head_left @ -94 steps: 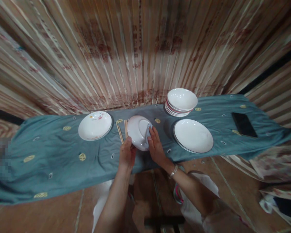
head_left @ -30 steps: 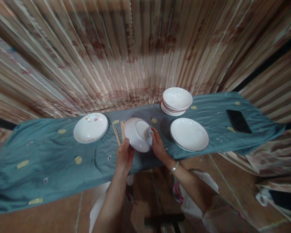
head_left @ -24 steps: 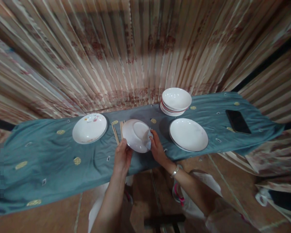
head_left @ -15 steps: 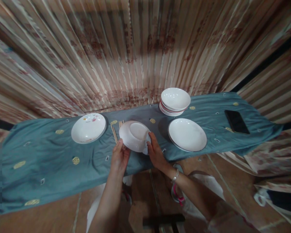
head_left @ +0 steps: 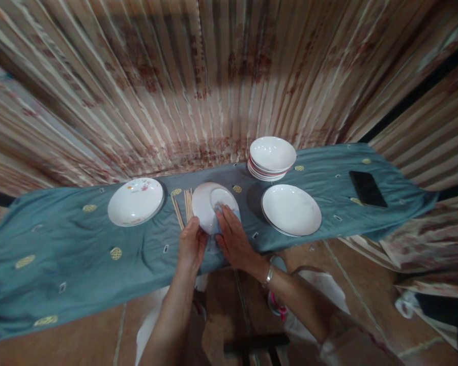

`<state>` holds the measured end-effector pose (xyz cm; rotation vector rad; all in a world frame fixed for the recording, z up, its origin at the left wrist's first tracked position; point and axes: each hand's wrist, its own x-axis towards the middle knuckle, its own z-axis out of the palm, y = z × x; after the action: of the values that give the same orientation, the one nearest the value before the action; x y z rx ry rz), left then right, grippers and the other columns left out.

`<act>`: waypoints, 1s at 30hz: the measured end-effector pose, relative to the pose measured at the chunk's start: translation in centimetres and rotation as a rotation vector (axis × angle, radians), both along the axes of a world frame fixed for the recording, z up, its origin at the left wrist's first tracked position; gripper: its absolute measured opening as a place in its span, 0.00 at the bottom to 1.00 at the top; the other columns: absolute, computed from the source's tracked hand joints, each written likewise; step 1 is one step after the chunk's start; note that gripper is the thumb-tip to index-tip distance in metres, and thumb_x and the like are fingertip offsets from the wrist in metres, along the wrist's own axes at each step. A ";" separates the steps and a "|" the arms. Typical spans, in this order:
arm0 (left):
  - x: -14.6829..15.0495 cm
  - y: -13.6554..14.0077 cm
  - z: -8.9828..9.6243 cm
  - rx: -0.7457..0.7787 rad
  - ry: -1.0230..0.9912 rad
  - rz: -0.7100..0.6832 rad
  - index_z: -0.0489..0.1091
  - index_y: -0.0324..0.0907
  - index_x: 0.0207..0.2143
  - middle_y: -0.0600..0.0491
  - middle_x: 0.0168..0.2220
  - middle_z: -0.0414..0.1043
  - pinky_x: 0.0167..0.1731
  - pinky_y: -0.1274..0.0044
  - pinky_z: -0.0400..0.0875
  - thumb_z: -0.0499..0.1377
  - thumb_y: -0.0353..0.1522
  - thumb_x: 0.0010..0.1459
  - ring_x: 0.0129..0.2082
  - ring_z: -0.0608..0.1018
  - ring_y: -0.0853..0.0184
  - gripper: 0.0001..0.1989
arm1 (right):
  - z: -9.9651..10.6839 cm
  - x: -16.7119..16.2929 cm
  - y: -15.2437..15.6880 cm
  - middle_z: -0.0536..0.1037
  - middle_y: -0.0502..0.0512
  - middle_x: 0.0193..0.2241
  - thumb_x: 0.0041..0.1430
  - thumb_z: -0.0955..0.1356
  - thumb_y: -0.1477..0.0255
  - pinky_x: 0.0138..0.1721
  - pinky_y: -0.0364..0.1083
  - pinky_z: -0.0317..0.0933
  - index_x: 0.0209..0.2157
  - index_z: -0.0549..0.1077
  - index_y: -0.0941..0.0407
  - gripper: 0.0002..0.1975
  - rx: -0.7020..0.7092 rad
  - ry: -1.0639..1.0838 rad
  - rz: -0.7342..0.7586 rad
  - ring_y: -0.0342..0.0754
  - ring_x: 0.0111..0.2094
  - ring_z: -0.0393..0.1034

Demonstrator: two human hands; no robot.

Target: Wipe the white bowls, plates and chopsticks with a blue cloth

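Note:
A white bowl [head_left: 203, 202] is tipped so that its underside and foot ring face me. My left hand [head_left: 191, 245] grips its near left rim, thumb on the outside. Over the underside lies my right hand [head_left: 234, 238], pressing a light blue cloth [head_left: 217, 223] against the bowl near the foot ring. Most of the cloth is hidden beneath those fingers. Just left of the bowl, several wooden chopsticks [head_left: 188, 203] rest on the tablecloth.
A blue-green tablecloth [head_left: 87, 254] covers the long table. Flower-patterned plates [head_left: 136, 202] sit left, a stack of bowls [head_left: 272, 157] at the back right, with white plates [head_left: 292, 210] in front. A black phone [head_left: 368, 188] lies far right. Pleated curtains [head_left: 221, 76] hang behind.
My right hand has moved from the bowl's right rim onto its underside with the cloth. The bowl has turned a little, its foot ring facing me more.

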<state>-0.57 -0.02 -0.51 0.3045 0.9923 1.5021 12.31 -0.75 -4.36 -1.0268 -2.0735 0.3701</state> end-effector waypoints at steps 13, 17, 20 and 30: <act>0.6 -0.7 0.3 0.082 0.138 -0.127 0.72 0.40 0.28 0.57 0.26 0.72 0.27 0.82 0.67 0.70 0.42 0.41 0.26 0.72 0.74 0.17 | 2.4 -0.4 3.2 0.42 0.64 0.68 0.68 0.56 0.67 0.67 0.60 0.40 0.67 0.44 0.57 0.29 -0.038 0.147 -0.162 0.54 0.69 0.34; 0.7 -0.7 0.5 0.102 0.162 -0.146 0.74 0.39 0.29 0.56 0.27 0.74 0.29 0.81 0.68 0.69 0.41 0.43 0.28 0.74 0.72 0.16 | 3.0 -0.1 4.0 0.45 0.67 0.67 0.66 0.60 0.63 0.66 0.59 0.43 0.64 0.51 0.58 0.29 -0.081 0.239 -0.220 0.55 0.69 0.38; 0.5 -0.7 0.4 0.109 0.160 -0.150 0.74 0.39 0.30 0.55 0.29 0.75 0.29 0.80 0.68 0.68 0.41 0.45 0.28 0.74 0.71 0.14 | 3.4 0.0 4.2 0.54 0.65 0.64 0.64 0.62 0.64 0.65 0.58 0.48 0.59 0.61 0.56 0.23 -0.078 0.284 -0.216 0.55 0.67 0.47; 0.0 -0.6 -0.1 0.065 0.132 -0.094 0.69 0.40 0.23 0.59 0.22 0.66 0.23 0.82 0.63 0.67 0.36 0.48 0.21 0.67 0.75 0.12 | 2.6 0.1 1.9 0.58 0.67 0.64 0.67 0.59 0.67 0.65 0.57 0.50 0.63 0.56 0.60 0.25 0.022 0.114 0.012 0.53 0.67 0.48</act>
<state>-0.56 -0.60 -0.61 0.4953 1.0207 1.4447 12.37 1.18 -1.81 -0.9582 -1.9786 0.4023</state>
